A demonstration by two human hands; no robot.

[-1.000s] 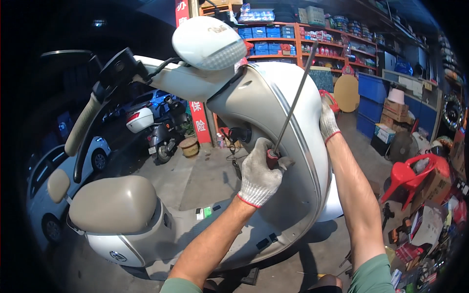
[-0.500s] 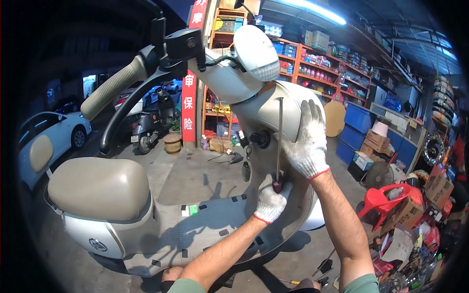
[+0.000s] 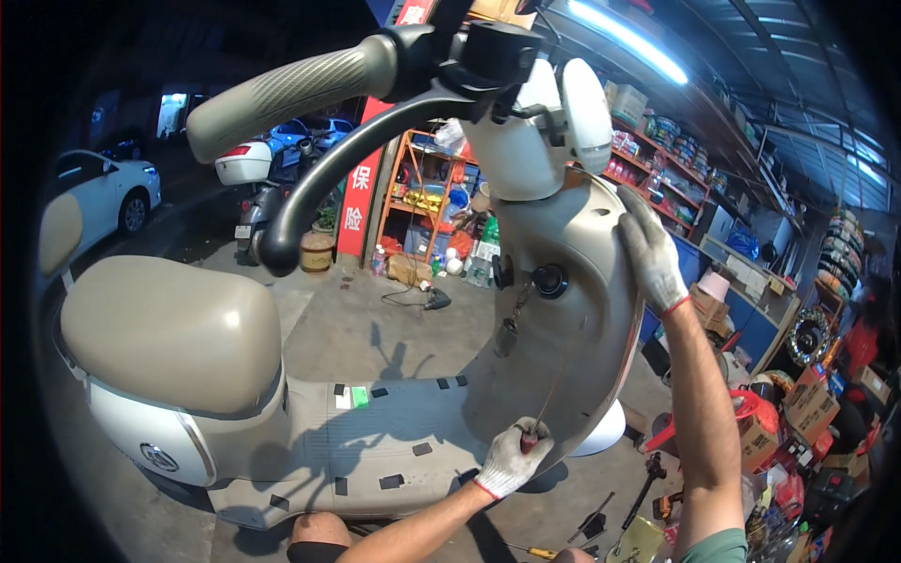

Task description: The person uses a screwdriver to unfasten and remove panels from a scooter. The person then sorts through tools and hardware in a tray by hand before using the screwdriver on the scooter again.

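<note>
- Now, L hand point(image 3: 508, 459) in a white glove is clenching its grip round the red handle of a long screwdriver point(image 3: 542, 415), low on the scooter's front leg shield point(image 3: 572, 310), near where shield meets footboard point(image 3: 375, 432).
- Screwdriver shaft is running up & slightly right along the inner face of the shield; tip is too thin to trace against the grey panel, so can't tell what it's seated in.
- R hand point(image 3: 649, 251), also gloved, is pressing flat w/ fingers spread on the shield's upper right edge, just below the handlebar head; grip is released, palm only, holding nothing.
- Vs half a sec ago: R hand has climbed off the screwdriver shaft to the panel rim, L hand has stayed on the handle & dropped lower. My read: R is now steadying the panel while L is working a low fastener alone.
- View has also swung closer; handlebar grip point(image 3: 282, 89) & brake lever are now looming across the top.
- Seat point(image 3: 169, 328) is sitting at left, well apart from both hands.
- Hidden or unclear: shield's outer face, front wheel, any screw head under the tool.
- Tools on floor point(image 3: 601, 516) by the R forearm are too small to identify; a knee is cut off at the lower edge.
</note>
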